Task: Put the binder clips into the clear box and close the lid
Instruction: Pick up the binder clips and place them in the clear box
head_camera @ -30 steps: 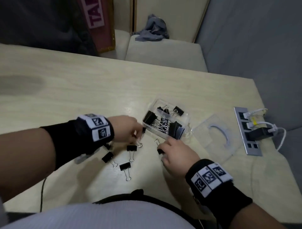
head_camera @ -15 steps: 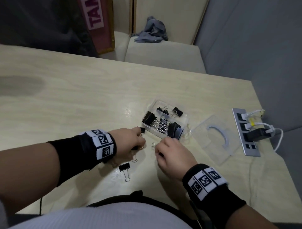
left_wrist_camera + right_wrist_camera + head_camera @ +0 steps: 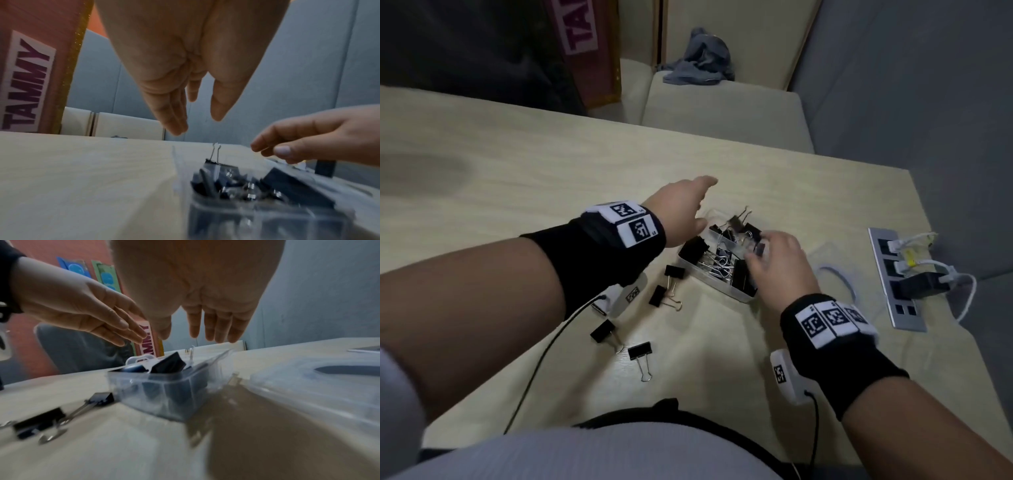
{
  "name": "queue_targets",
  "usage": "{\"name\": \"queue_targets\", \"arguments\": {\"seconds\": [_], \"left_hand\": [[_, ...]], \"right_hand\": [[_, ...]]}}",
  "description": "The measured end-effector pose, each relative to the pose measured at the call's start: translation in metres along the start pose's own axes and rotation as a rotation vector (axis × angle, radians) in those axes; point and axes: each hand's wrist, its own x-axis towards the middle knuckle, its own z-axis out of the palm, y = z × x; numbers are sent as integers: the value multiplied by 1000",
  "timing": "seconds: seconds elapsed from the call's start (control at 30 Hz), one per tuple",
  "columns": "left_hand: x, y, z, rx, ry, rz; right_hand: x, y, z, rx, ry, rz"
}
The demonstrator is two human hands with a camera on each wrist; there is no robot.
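Presently: both my left hand [image 3: 681, 212] and right hand [image 3: 777, 260] spread empty over the heaped clear box [image 3: 717, 260], four binder clips [image 3: 674, 272] loose beside it; risk: upright handles blocking the lid [image 3: 832, 274].

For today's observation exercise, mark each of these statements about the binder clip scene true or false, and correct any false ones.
1. Four binder clips lie loose on the table outside the clear box. True.
2. The lid is closed on the box. False: it lies flat on the table to the right of the open box.
3. The left hand has its fingers straight and holds nothing. True.
4. The right hand rests on the power strip. False: it hovers at the box, apart from the strip.
5. The box is empty. False: it already holds several black clips.
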Motion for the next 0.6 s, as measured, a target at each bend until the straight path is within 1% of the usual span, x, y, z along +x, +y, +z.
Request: {"name": "queue_targets", "arguments": {"seconds": [0.1, 0.13, 0.27, 0.37, 0.43, 0.5, 0.6], "left_hand": [[-13, -19, 8, 93, -68, -31], [-21, -26, 10, 122, -102, -50], [-51, -48, 17, 302, -265, -105], [-72, -59, 20, 419, -345, -119], [-84, -66, 20, 535, -406, -156], [-91, -72, 19, 579, -420, -209], [-94, -76, 17, 555, -400, -226]], "right_hand": [[-14, 6, 16, -131, -137, -51], [-19, 7, 21, -140, -164, -57], [-34, 8, 28, -45, -157, -31], [-44, 12, 28, -46, -168, -72], [-48, 19, 28, -57, -184, -116], [-52, 25, 27, -90, -209, -157], [-54, 26, 22, -125, -266, -179]]}}
